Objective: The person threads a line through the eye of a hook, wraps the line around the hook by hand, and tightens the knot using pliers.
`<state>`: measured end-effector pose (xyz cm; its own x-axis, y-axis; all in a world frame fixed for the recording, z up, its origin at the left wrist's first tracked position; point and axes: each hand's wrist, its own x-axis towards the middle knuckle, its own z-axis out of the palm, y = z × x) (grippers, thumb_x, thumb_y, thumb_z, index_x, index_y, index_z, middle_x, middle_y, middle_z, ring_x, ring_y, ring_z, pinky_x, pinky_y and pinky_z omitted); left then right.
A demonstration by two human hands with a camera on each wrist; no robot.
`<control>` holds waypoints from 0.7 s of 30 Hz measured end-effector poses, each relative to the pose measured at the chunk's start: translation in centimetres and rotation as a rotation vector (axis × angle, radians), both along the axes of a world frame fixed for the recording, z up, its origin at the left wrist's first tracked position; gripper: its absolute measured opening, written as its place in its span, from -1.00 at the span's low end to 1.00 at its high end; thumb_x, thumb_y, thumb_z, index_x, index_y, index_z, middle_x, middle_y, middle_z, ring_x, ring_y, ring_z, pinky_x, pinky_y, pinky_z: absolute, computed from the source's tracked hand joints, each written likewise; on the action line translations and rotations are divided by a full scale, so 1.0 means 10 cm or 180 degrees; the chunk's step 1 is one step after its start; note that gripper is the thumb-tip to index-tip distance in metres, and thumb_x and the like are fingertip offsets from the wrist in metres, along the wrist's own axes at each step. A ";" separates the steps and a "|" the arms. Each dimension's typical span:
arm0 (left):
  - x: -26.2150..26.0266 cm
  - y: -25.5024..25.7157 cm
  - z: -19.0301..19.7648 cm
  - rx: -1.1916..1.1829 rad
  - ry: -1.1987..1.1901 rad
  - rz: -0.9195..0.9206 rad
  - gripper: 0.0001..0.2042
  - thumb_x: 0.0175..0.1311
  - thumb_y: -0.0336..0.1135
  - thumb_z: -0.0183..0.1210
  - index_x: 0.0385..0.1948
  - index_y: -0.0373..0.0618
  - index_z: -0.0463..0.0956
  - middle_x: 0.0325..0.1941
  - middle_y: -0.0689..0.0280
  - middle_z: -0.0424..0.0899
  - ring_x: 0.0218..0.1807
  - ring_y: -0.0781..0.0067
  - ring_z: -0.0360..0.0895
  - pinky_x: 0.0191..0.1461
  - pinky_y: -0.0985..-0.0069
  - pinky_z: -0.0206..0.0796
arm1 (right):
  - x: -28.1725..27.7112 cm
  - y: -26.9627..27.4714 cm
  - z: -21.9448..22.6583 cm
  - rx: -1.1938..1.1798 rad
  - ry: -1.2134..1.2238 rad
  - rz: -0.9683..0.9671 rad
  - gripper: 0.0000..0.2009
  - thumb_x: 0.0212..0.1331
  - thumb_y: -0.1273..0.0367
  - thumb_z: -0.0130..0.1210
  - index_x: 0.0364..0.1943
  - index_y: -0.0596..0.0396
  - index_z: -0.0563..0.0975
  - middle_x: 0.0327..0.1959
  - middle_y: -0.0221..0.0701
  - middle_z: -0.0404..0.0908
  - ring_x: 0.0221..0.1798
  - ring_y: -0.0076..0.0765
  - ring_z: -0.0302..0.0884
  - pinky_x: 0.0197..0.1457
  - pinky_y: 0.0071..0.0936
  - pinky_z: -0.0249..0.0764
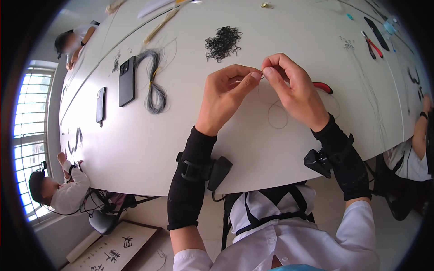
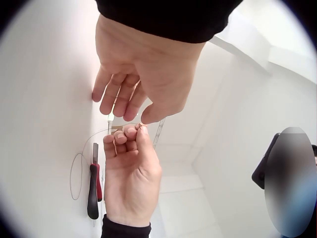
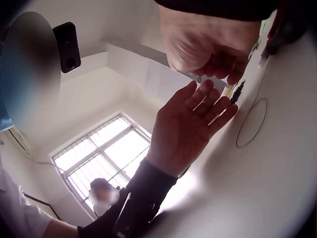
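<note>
While both hands meet above the white table, I see my left hand and right hand pinching a tiny metal ring on thin looping wire. Red-handled pliers lie half hidden behind the right hand; a heap of small dark rings sits beyond, unobstructed.

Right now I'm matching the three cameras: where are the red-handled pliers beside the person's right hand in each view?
Head: red-handled pliers peek out right of the right hand.
Left wrist: lower left, lying on the table.
Right wrist: only a dark blurred shape at the top right edge; cannot confirm.
Shared landmark: wire loop.
</note>
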<state>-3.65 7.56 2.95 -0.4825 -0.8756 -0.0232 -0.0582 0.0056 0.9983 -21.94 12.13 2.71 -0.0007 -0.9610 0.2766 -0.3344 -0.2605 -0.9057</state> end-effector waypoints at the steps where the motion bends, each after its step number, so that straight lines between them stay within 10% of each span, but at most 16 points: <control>1: 0.01 0.00 -0.01 0.0046 0.0049 -0.0014 -0.76 0.45 -0.29 0.19 -0.15 -0.35 0.65 -0.20 0.24 0.74 -0.07 0.51 0.65 0.14 0.53 0.43 | 0.01 0.00 0.01 0.0028 -0.0023 0.0022 -0.85 0.47 0.35 0.02 -0.15 0.16 0.50 -0.35 -0.45 0.57 -0.30 -0.55 0.47 -0.21 -0.51 0.44; 7: 0.02 -0.01 -0.05 0.0141 0.0218 -0.0035 -0.76 0.47 -0.26 0.20 -0.19 -0.33 0.63 -0.24 0.27 0.71 -0.14 0.49 0.65 0.14 0.50 0.46 | 0.02 -0.05 -0.09 -0.0306 -0.0045 0.0036 -0.80 0.44 0.32 0.08 -0.06 0.18 0.52 -0.36 -0.42 0.62 -0.33 -0.55 0.53 -0.22 -0.52 0.47; 13: 0.04 0.00 0.04 0.0247 0.0945 0.0078 -0.79 0.51 -0.26 0.14 -0.20 -0.26 0.58 -0.22 0.28 0.67 -0.12 0.43 0.65 0.17 0.40 0.46 | 0.04 0.12 0.43 0.2063 0.0289 0.0755 -0.61 0.33 0.21 0.26 -0.02 0.31 0.53 -0.55 -0.42 0.61 -0.51 -0.52 0.54 -0.28 -0.55 0.53; 21: 0.54 0.20 0.28 0.0488 0.1242 -0.0251 -0.84 0.54 -0.32 0.06 -0.24 -0.20 0.51 -0.28 0.31 0.53 -0.22 0.46 0.53 0.02 0.42 0.39 | -0.26 0.17 0.42 0.0994 -0.2673 0.0597 -0.77 0.45 0.29 0.08 -0.04 0.17 0.59 -0.14 -0.37 0.69 0.03 -0.38 0.63 0.30 -0.37 0.50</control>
